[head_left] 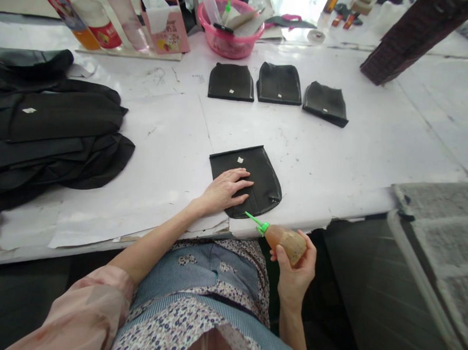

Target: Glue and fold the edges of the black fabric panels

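A black pocket-shaped fabric piece [261, 171] with a small white tag lies on the white table near its front edge. My left hand [229, 189] rests flat on it, fingers spread. In my right hand [298, 263] is a squeeze glue bottle [285, 242], amber and cloudy, with a green nozzle. The nozzle tip points left and sits at the rounded near edge of the piece; whether it touches, I cannot tell. Three similar black pieces lie farther back: a left one [232, 81], a middle one [280, 83] and a right one [325, 102].
A heap of black fabric [62, 133] covers the table's left side. Behind stand a pink basket [230, 44] of tools, bottles and a tissue box [169, 31]. A dark stack [408, 40] stands at back right. A grey padded seat [449, 220] is at the right.
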{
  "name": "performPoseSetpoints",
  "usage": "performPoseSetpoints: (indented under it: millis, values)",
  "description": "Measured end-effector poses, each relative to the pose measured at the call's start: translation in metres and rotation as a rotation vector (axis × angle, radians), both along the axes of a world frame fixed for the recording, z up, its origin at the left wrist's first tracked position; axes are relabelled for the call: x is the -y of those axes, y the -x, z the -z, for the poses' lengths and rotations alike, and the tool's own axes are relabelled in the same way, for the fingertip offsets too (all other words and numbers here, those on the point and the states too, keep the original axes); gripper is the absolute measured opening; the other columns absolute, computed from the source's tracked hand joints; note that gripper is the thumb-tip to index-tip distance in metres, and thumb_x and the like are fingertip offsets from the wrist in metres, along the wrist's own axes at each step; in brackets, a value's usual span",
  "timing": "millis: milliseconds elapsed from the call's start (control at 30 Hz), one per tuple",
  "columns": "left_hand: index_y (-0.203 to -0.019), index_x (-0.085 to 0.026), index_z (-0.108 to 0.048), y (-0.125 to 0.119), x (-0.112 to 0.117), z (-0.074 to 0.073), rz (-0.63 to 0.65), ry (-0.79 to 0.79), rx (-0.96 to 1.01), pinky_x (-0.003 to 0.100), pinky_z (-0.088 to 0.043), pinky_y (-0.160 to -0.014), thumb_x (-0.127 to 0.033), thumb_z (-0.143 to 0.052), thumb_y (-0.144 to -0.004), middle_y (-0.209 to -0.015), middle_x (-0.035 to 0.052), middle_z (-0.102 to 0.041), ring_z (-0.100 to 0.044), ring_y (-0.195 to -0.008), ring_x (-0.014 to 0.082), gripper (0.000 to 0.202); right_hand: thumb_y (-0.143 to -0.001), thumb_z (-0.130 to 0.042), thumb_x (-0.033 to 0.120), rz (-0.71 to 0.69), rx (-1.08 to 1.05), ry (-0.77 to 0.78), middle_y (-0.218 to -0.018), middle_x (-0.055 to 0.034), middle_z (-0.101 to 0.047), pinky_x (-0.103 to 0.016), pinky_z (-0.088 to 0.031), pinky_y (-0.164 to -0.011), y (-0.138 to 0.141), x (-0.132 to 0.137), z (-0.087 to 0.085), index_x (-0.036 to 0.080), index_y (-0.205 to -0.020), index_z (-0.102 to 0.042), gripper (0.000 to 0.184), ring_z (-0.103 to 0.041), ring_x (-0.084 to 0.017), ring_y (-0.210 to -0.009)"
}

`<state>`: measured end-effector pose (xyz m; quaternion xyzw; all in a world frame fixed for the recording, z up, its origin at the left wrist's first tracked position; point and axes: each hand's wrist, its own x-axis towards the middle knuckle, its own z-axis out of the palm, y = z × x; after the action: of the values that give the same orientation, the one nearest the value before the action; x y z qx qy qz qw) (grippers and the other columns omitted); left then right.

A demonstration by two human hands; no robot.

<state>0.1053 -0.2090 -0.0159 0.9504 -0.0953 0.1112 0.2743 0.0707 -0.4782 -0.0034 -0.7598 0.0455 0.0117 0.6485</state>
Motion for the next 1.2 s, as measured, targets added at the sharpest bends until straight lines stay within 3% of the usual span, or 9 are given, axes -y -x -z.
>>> performPoseSetpoints:
  millis: [1200]
  values:
    - [-0.127,-0.021,-0.062,0.0001,0.0006,-0.0008,-0.003,-0.014,0.002,0.047,-0.036,-0.116,-0.032,-0.057,-0.094,-0.143,0.0104,-0.052,-0.041,-0.140,0.0264,0.036,-0.070,-0.083,0.038,-0.017,-0.049,-0.066,-0.100,-0.0052,-0.063,-0.026,-0.055,-0.050,0.0002,-0.0024,-0.0016,0.021,-0.126,-0.053,0.066,-0.063,-0.014,-0.059]
